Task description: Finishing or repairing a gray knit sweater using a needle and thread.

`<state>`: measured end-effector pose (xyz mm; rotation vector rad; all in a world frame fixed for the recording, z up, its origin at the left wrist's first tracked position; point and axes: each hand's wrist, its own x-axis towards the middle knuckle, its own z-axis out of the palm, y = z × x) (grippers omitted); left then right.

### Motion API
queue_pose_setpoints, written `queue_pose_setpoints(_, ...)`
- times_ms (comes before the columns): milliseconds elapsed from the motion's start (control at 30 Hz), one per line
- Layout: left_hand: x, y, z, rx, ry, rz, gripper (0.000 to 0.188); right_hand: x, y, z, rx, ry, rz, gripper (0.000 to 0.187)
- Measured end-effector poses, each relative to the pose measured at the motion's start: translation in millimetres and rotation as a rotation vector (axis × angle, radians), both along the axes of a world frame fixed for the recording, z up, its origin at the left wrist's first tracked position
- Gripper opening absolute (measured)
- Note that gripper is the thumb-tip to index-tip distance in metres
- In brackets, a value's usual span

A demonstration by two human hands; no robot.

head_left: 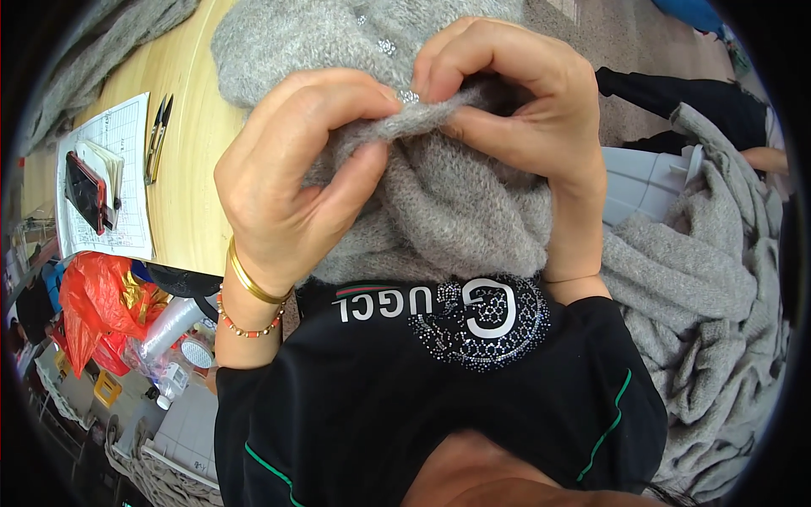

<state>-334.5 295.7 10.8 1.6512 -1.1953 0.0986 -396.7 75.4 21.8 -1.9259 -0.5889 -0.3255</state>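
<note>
A fuzzy grey knitted garment (pixel 287 42) with small silvery sparkling patches lies over the table edge and hangs toward my lap. My left hand (pixel 296 160) pinches a folded edge of the knit between thumb and fingers. Close beside it, my right hand (pixel 524 93) grips the same edge, its thumb underneath and fingertips on top near a sparkly patch. Between the two hands the edge is drawn into a narrow raised ridge. Most of the garment's shape is hidden in folds.
Thread snips (pixel 158 139), a paper sheet (pixel 135 203), and a phone with a red edge (pixel 84 193) lie on the wooden table (pixel 190 169). Red plastic bags (pixel 93 296) are at the left. Grey knits (pixel 701 296) heap over a pale bin (pixel 646 177) at the right; a person's dark-clothed leg (pixel 659 101) is beyond.
</note>
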Motion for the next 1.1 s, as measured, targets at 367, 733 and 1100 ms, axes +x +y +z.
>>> queue_pose_setpoints(367,4,-15,-9,-0.08,-0.26,0.116,0.033,1,-4,-9,0.125,0.046,-0.046,0.021)
queue_pose_setpoints(733,9,-14,-12,-0.093,-0.438,0.169,0.036,4,-3,3,0.004,-0.017,-0.078,0.021)
queue_pose_setpoints(1100,-43,-32,19,0.182,0.471,0.225,0.029,-18,-7,-31,0.449,-0.097,-0.082,0.017)
